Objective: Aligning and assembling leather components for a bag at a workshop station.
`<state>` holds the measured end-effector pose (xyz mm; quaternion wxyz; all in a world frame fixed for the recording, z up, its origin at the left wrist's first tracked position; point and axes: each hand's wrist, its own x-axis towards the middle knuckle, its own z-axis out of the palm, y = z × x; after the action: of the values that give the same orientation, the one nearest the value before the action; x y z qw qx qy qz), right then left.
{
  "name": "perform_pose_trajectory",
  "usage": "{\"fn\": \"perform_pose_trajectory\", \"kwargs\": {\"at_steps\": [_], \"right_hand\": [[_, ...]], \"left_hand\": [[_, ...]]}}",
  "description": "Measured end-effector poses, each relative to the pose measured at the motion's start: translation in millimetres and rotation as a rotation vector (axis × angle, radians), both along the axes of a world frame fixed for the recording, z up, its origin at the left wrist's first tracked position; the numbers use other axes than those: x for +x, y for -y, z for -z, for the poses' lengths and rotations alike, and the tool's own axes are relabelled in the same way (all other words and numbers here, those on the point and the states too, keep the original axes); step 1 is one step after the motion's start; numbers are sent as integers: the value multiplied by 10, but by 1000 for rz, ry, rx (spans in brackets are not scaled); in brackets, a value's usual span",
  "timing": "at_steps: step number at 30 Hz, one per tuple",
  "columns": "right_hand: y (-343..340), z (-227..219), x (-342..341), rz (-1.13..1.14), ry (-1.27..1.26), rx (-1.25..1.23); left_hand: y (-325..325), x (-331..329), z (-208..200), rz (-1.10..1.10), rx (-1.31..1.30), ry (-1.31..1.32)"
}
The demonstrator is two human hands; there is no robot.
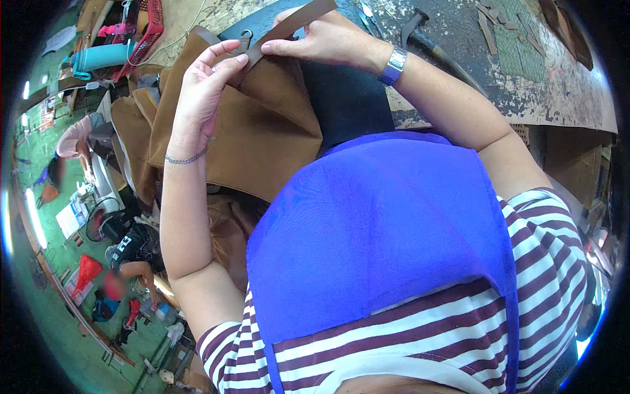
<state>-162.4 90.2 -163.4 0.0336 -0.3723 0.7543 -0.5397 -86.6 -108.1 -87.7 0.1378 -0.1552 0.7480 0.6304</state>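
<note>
A brown leather strap (289, 27) runs slantwise between my two hands over the worktable. My left hand (213, 79) pinches its lower end between thumb and fingers. With the thumb along its edge, my right hand (321, 43) grips the strap farther up; the fingertips behind it are hidden. A small metal buckle or clasp (245, 37) shows beside the strap, just past my left fingers. Beneath both hands lies a large brown leather piece (256, 131), folded and hanging over the table edge toward me. A dark sheet (348, 98) lies under my right wrist.
A hammer (443, 56) and thin pointed tools (371, 20) lie right of my hands on the worn table (558, 92). Leather scraps (487, 29) rest near a green mat (522, 56). At left are a red basket (155, 29), a turquoise cylindrical case (105, 59) and co-workers.
</note>
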Motion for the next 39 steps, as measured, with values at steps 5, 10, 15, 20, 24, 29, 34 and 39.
{"fn": "perform_pose_trajectory", "kwargs": {"at_steps": [5,10,15,20,24,29,34,39], "right_hand": [[72,81,7,59,-94,-11],[80,77,-43,-15,23,-28],[92,22,-155,-96,259,-35],[-109,-364,-275,-135,339,105],[-113,-359,-255,-116,363,19],[38,44,-317,-21,250,36],[160,103,-236,-18,264,-47],[178,110,-235,-38,310,-60]], "left_hand": [[-29,28,43,-23,-28,-14],[-94,45,49,-63,-68,-78],[-97,58,41,-68,-105,-97],[-58,64,14,-71,-117,-92],[-4,56,-16,-57,-136,-43],[18,0,-92,3,-145,12],[100,6,-92,58,-158,183],[101,-16,-108,84,-207,180]]}}
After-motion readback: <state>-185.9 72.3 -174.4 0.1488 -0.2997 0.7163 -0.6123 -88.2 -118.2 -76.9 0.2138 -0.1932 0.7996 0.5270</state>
